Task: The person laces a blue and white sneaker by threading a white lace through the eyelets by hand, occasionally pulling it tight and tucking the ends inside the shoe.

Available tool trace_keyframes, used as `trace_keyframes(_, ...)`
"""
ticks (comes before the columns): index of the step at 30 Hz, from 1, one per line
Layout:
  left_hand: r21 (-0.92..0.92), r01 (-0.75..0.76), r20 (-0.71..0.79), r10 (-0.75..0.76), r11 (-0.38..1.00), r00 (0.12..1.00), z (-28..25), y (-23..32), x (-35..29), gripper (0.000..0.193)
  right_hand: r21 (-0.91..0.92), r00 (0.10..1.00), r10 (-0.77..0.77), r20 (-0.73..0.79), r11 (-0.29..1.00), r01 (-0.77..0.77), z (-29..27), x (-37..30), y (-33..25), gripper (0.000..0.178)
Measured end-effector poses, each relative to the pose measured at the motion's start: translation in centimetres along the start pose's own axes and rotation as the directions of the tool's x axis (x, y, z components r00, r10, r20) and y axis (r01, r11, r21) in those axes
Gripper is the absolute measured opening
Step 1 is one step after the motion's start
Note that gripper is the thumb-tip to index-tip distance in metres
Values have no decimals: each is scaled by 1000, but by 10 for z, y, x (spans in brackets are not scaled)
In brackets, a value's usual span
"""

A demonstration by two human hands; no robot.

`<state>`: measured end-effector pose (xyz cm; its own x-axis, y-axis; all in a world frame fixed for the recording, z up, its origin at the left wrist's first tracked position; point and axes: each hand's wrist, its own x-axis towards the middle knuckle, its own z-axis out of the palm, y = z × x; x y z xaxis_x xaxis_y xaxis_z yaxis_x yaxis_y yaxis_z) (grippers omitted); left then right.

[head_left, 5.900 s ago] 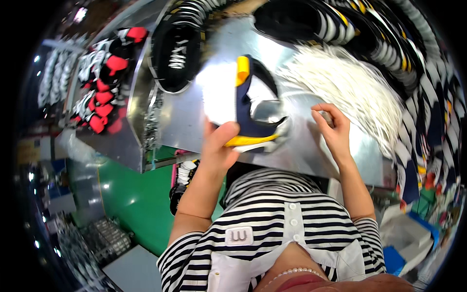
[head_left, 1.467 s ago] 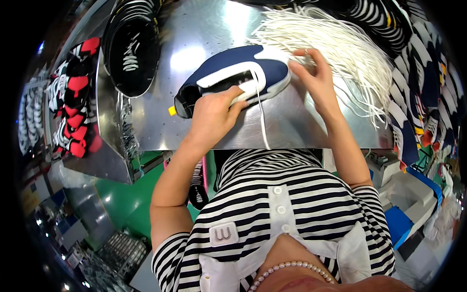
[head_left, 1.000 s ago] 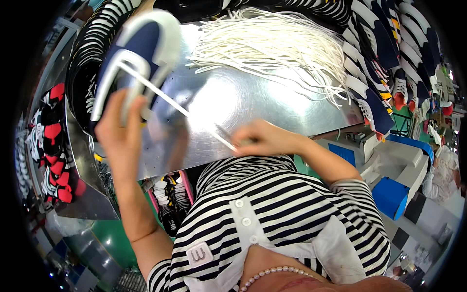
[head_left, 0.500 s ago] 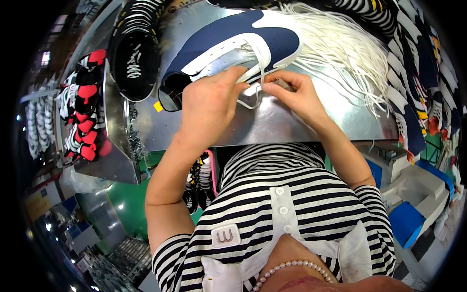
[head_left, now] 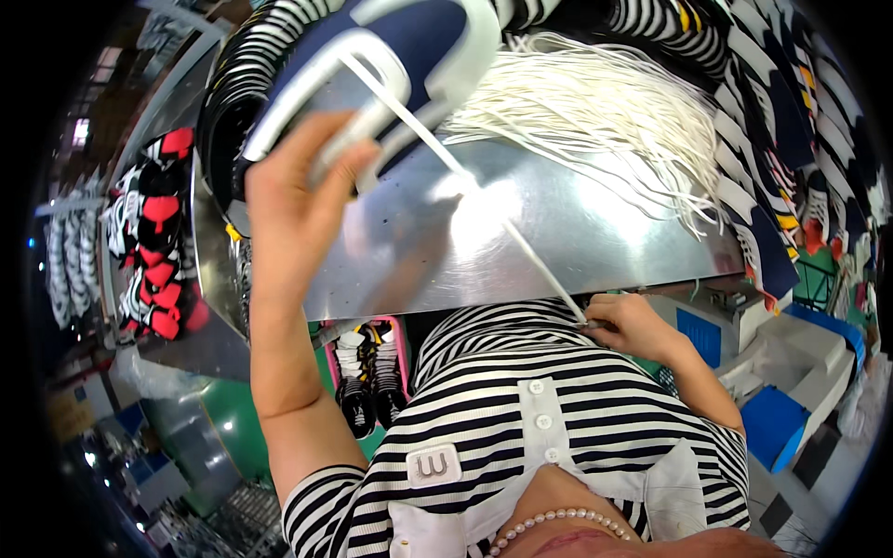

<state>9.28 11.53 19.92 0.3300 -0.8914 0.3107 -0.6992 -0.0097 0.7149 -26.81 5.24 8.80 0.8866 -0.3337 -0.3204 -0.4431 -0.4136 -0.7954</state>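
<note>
A navy and white shoe upper is raised over the far left of the metal table, smeared by motion. My left hand grips its white edge between thumb and fingers. From the upper's eyelet area a white shoelace runs taut, down and to the right, across the table's front edge. The lace's lower end is pinched in my right hand, which is held low near my striped shirt, in front of the table. Whether the lace passes through an eyelet is too blurred to tell.
Loose white laces lie heaped on the metal table. Stacked navy and white uppers hang at its right edge. Black and red pieces are piled at left; a pink-edged bin of dark shoes sits below.
My right hand has drawn the lace down and to the right, away from the upper. My left hand has moved left with the upper, which is lifted and tilted.
</note>
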Motion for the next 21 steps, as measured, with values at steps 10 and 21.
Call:
trace_keyframes(10,298,14,504,-169,955,847,66,-30,-36,29,390,786,-18,-618,861,326,-12,131,-30,18)
trace_keyframes(21,365,-11,499,-185,931,847,90,-16,-22,24,382,781,-30,-624,860,338,-30,173,-37,24)
